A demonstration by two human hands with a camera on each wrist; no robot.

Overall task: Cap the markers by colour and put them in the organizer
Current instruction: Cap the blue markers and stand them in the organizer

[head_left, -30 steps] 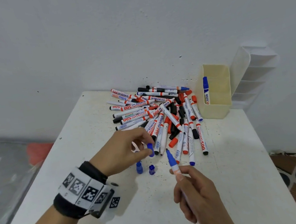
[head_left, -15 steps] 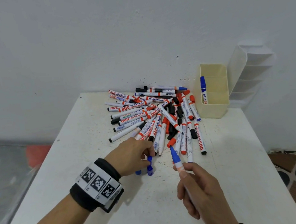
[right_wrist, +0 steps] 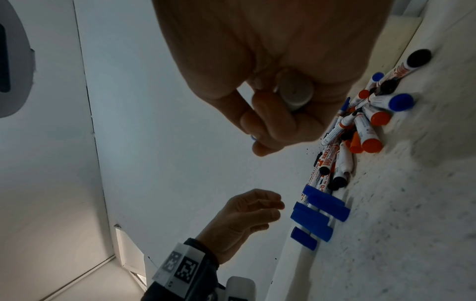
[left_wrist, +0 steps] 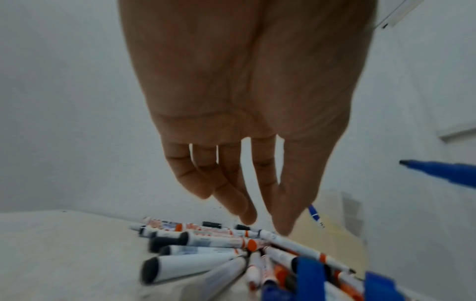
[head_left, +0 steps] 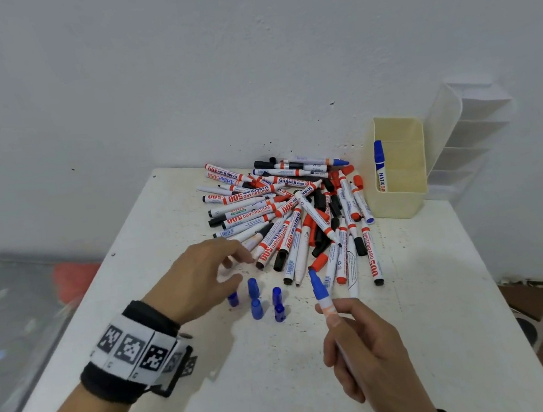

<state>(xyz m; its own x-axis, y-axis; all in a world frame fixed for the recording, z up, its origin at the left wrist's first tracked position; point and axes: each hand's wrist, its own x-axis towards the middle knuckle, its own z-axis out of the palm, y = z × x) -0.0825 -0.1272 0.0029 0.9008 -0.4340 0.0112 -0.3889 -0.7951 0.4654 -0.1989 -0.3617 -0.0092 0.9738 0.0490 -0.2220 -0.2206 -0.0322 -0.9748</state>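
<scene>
- Your right hand (head_left: 365, 349) is gripping an uncapped blue marker (head_left: 321, 291), fingers curled round its white barrel, the blue tip pointing up and away from you toward the pile.
- In the right wrist view the same marker's flat white end (right_wrist: 296, 91) is showing between your curled fingers (right_wrist: 270, 126).
- Your left hand (head_left: 200, 277) is hovering above the table with its fingers loosely spread and holding nothing; the left wrist view shows the fingers (left_wrist: 231, 183) reaching out over the markers, apart from them.
- Loose blue caps (head_left: 256, 299) are standing upright on the table just below your left hand's fingertips, between your two hands; some of them are stacked one on another.
- The pile of markers (head_left: 292, 213) is lying farther back on the white table (head_left: 446, 286), a jumble of white barrels with red, black and blue ends, many crossing one another.
- Loose red and black caps are mixed into the pile.
- The cream organizer (head_left: 401, 202) is sitting at the far right of the table, just beside the pile, against the wall.
- One capped blue marker (head_left: 379, 165) is leaning upright inside the organizer, in its near-left part.
- A translucent white tiered rack (head_left: 468, 138) is standing just right of the organizer, touching it or nearly so.
- A black wristband with black-and-white coded squares (head_left: 134, 352) is wrapping your left wrist.
</scene>
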